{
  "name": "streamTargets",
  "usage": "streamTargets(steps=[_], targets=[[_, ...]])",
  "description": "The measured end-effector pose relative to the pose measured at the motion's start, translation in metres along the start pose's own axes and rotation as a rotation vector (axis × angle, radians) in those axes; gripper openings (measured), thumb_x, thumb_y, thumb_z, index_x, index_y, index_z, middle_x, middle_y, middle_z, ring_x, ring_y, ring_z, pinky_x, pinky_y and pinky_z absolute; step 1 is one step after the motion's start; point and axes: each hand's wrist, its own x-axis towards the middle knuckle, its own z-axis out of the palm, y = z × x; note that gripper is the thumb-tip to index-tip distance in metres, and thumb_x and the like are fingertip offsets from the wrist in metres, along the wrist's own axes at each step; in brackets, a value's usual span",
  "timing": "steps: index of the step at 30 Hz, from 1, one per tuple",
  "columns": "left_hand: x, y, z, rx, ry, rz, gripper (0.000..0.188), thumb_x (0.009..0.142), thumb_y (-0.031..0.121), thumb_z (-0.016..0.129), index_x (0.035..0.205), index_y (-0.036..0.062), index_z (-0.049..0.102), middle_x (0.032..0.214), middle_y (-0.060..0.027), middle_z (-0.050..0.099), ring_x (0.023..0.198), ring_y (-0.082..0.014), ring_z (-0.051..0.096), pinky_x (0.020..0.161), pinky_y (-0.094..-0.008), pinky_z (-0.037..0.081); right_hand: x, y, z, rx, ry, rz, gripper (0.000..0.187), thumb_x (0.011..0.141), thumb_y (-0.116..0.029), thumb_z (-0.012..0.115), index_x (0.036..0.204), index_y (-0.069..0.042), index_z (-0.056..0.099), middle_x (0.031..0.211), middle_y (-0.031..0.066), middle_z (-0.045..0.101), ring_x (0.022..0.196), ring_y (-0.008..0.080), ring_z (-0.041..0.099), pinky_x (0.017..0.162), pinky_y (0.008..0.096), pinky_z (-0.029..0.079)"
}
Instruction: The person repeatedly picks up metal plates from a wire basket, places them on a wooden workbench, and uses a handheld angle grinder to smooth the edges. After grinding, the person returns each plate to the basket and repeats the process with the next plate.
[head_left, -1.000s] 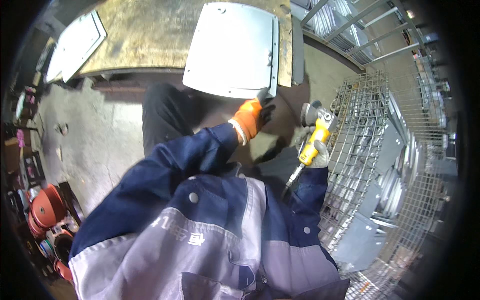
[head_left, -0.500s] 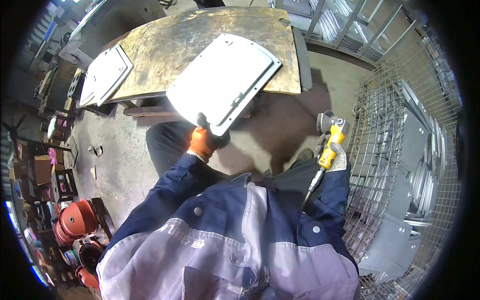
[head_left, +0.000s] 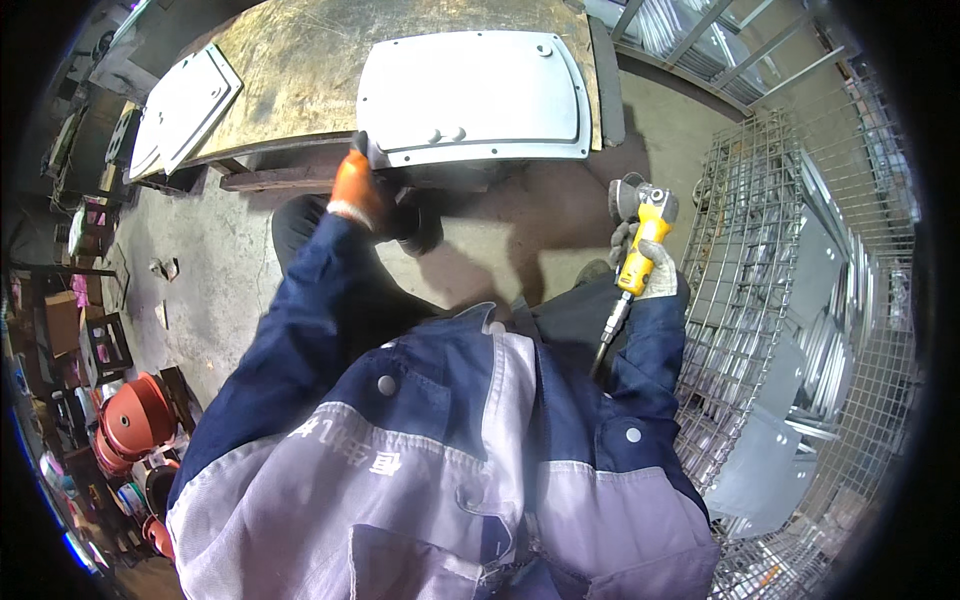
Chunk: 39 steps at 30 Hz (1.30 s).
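Observation:
A white metal panel point(head_left: 470, 100) with rounded edges, small holes and a raised rim lies over the near right part of the wooden table point(head_left: 300, 70), its near edge about level with the table's front. My left hand point(head_left: 360, 190), in an orange glove, grips the panel's near left corner; the thumb shows on top and the other fingers are hidden. Well below and right of the panel, my right hand point(head_left: 650, 262), in a pale glove, is closed around a yellow air angle grinder point(head_left: 645, 240). Its disc head points away from me and a hose runs back along my forearm.
More white panels point(head_left: 185, 108) lie at the table's left end. Close on my right stands a wire mesh cage point(head_left: 735, 300) holding grey metal sheets point(head_left: 770, 470). Reddish round containers point(head_left: 138, 415) sit at the lower left. A metal rack point(head_left: 690, 60) stands beyond the table.
The panel has turned clockwise and moved away from me onto the table, with my left hand following at its corner. The grinder in my right hand has shifted slightly up and left in view.

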Motion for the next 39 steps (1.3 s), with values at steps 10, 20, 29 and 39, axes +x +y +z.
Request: streamTargets(steps=[10,20,29,39], targets=[[-0.023,-0.024,0.028,-0.368,-0.344,-0.014,0.037,0.082,0.028,0.057,0.114,0.0102,0.060,0.115,-0.0094,0.063,0.101,-0.0304,0.060,0.089,-0.0390,0.048,-0.028,0.024,0.088,-0.286,-0.152,0.086,0.048,0.076,-0.015,0.071,0.117,-0.001,0.051,0.111,0.0140,0.056,0.093,0.0242,0.062,0.076,0.0345,0.056],[-0.146,0.085,0.082,-0.830,-0.712,-0.502,0.059,0.089,0.047,0.062,0.131,0.0063,0.051,0.119,-0.0111,0.060,0.102,-0.0177,0.061,0.080,-0.0272,0.050,0.036,0.062,0.238,-1.063,-0.223,0.266,0.039,0.074,-0.003,0.071,0.110,0.001,0.057,0.092,0.0077,0.062,0.080,0.0142,0.061,0.069,0.0272,0.050],[-0.116,0.112,0.054,-0.766,-0.355,-0.472,0.046,0.085,0.046,0.067,0.107,0.0061,0.063,0.090,-0.0030,0.062,0.076,-0.0122,0.055,0.067,-0.0260,0.043,0.101,0.120,0.272,-1.159,-0.349,0.251,0.040,0.075,0.005,0.060,0.115,0.001,0.058,0.097,0.0093,0.064,0.082,0.0160,0.062,0.073,0.0276,0.050],[-0.116,0.116,0.081,-0.841,-0.275,-0.600,0.049,0.083,0.050,0.068,0.107,0.0069,0.063,0.084,-0.0017,0.062,0.068,-0.0093,0.054,0.056,-0.0228,0.041,0.093,0.102,0.261,-1.365,-0.249,0.191,0.036,0.076,-0.006,0.066,0.111,0.000,0.061,0.090,0.0088,0.065,0.080,0.0157,0.062,0.071,0.0283,0.050]])
